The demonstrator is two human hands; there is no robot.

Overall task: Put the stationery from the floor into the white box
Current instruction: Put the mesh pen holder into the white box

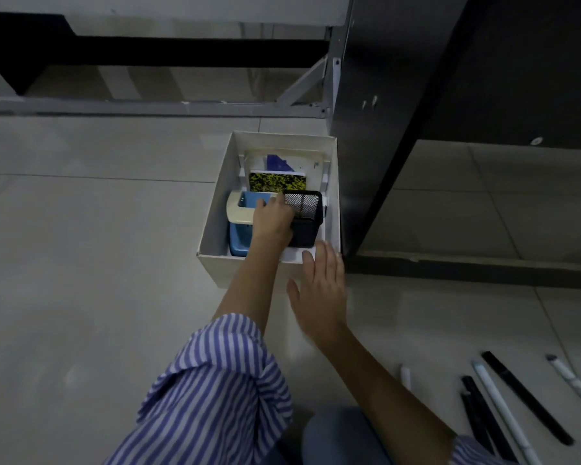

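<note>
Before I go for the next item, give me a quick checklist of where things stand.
1. Mesh pen holder inside the white box: ok.
2. Left hand clear of the box: not ok, it is inside, on the holder.
3. Left grip released: cannot tell.
4. Right hand free: ok, open, nothing in it.
5. All floor stationery packed: not ok, pens lie on the floor at right.

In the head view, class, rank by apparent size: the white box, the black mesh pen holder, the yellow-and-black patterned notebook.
1. white box
2. black mesh pen holder
3. yellow-and-black patterned notebook, though partly hidden, so its rank against the holder is unsure.
</note>
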